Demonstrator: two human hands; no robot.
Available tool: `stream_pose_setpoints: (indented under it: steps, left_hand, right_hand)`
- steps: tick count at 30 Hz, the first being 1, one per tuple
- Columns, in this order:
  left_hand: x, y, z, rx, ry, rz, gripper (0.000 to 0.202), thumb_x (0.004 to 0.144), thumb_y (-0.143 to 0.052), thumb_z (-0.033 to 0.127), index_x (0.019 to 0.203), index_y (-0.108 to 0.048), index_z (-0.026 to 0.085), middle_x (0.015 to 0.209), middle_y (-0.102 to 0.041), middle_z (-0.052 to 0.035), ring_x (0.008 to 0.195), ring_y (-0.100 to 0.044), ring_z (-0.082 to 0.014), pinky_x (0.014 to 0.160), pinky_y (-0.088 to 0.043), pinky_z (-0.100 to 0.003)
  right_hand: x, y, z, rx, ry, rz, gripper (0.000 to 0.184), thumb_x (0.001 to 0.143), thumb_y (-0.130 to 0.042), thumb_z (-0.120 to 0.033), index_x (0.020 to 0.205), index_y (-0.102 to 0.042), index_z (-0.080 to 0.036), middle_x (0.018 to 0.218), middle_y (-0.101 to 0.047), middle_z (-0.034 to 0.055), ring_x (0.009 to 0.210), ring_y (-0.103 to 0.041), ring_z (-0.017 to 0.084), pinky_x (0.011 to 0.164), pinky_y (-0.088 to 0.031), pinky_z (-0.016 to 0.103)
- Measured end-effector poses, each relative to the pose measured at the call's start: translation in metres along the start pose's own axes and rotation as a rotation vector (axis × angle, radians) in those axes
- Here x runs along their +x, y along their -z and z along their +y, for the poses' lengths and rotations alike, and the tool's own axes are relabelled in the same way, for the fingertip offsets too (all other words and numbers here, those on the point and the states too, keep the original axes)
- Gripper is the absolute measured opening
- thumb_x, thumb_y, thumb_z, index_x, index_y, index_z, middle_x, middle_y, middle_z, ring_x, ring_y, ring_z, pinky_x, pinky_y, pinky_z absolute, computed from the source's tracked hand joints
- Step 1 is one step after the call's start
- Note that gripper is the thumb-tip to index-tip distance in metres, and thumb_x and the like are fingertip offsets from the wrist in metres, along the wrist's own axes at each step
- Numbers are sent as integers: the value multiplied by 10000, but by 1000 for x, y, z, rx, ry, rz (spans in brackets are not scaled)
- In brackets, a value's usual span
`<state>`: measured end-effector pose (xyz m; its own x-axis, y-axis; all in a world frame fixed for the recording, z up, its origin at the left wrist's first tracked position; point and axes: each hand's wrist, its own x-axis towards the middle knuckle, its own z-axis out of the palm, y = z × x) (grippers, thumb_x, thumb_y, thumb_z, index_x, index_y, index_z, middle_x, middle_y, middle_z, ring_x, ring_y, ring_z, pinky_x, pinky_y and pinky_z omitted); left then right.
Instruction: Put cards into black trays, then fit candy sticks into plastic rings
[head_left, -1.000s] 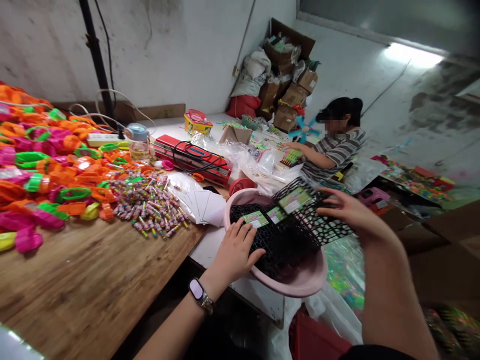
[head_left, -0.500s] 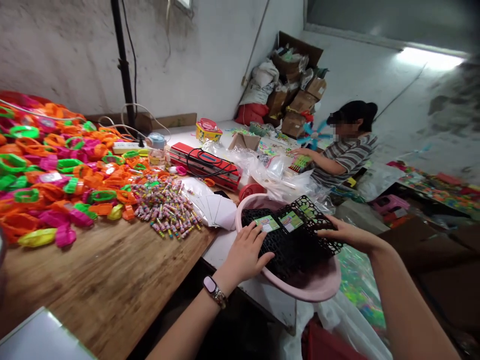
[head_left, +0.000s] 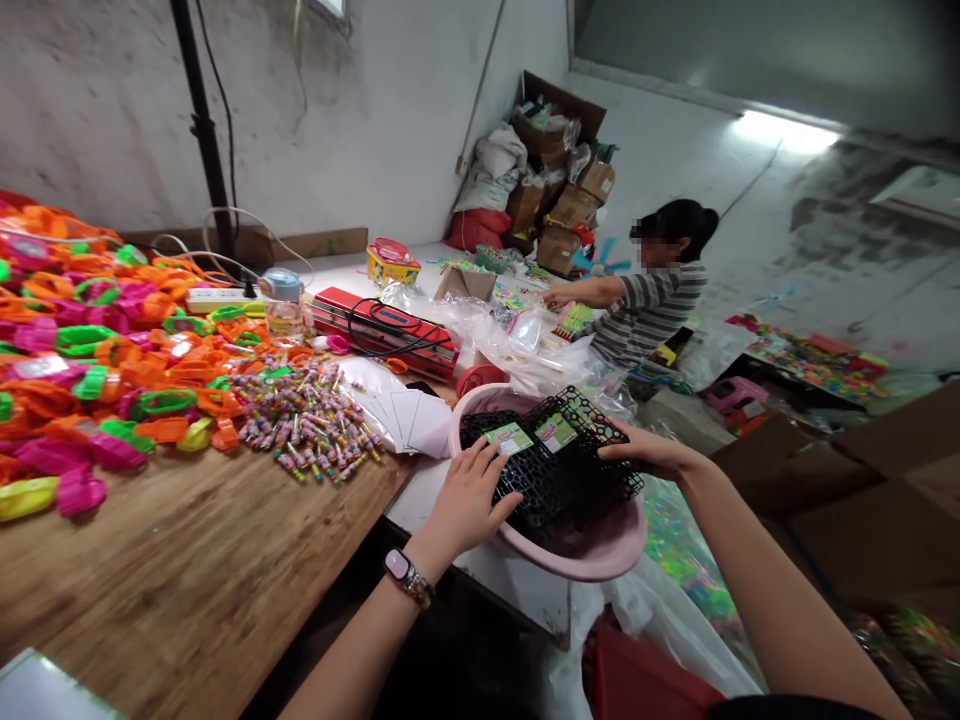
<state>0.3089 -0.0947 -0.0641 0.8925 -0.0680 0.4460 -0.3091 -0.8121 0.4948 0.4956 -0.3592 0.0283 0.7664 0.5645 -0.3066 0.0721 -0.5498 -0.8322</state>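
Observation:
A pink basin [head_left: 600, 565] holds black perforated plastic mesh pieces [head_left: 529, 490] with small green printed cards [head_left: 510, 438] on them. My left hand [head_left: 466, 495] lies over the basin's left side, fingers spread on the mesh by one card. On the basin's right, my right hand [head_left: 649, 450] is closed on the edge of a tilted black mesh sheet [head_left: 592, 415], its thumb over the near face. Another green card [head_left: 556, 432] shows against this sheet. The bottom of the basin is mostly hidden under the mesh.
Left of the basin, a wooden table [head_left: 187, 570] bears white cards [head_left: 420, 422], a pile of small patterned sticks [head_left: 307, 415] and a heap of colourful plastic pieces [head_left: 112, 360]. Behind are a red machine [head_left: 386, 335] and clear plastic bags [head_left: 517, 345]. A co-worker [head_left: 652, 300] sits beyond.
The view has turned a little to the right, so everything appears further left. Both hands keep about the same places at the basin. The co-worker's arm has shifted.

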Motion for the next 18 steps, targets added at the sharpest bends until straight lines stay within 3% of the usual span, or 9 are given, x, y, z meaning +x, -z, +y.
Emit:
stream_pose_setpoints:
  steps: [2, 7, 13, 15, 18]
  left_hand:
    - [0, 0, 1, 4, 5, -4, 541, 920, -510, 456, 1352, -480, 133, 1458, -459, -157, 1415, -314, -307, 1136, -309, -522]
    - [0, -1, 2, 19, -4, 15, 531, 918, -515, 459, 1338, -501, 134, 1448, -473, -156, 1409, -328, -303, 1131, -319, -518]
    - [0, -1, 6, 51, 3, 2, 528, 931, -484, 472, 1357, -494, 161, 1463, -462, -140, 1419, -313, -291, 1138, -301, -510]
    - [-1, 0, 7, 65, 1, -19, 531, 937, -467, 480, 1361, -492, 162, 1467, -459, -135, 1420, -312, -292, 1138, -298, -512]
    - [-1, 1, 5, 67, 2, -38, 533, 939, -459, 484, 1365, -486, 165, 1478, -447, -127, 1427, -295, -296, 1144, -287, -516]
  right_hand:
    - [-1, 1, 2, 0, 3, 15, 780, 616, -796, -348, 1331, -498, -255, 1138, -689, 66, 1001, -660, 269, 851, -558, 382]
    - [-4, 10, 1, -121, -21, 219, 1030, 573, -828, -289, 1466, -317, -245, 1284, -612, 105, 1112, -612, 318, 971, -491, 461]
    - [4, -14, 5, -247, 65, 127, 1128, 407, -883, -279, 1424, -396, -232, 1488, -417, 105, 1379, -341, 365, 1176, -212, 495]
    - [7, -20, 8, -251, 77, 132, 1120, 405, -888, -276, 1415, -405, -229, 1476, -435, 104, 1377, -342, 370, 1184, -186, 501]
    - [3, -14, 6, -236, 82, 139, 1086, 505, -858, -309, 1453, -332, -241, 1431, -491, 105, 1324, -420, 382, 1155, -245, 557]
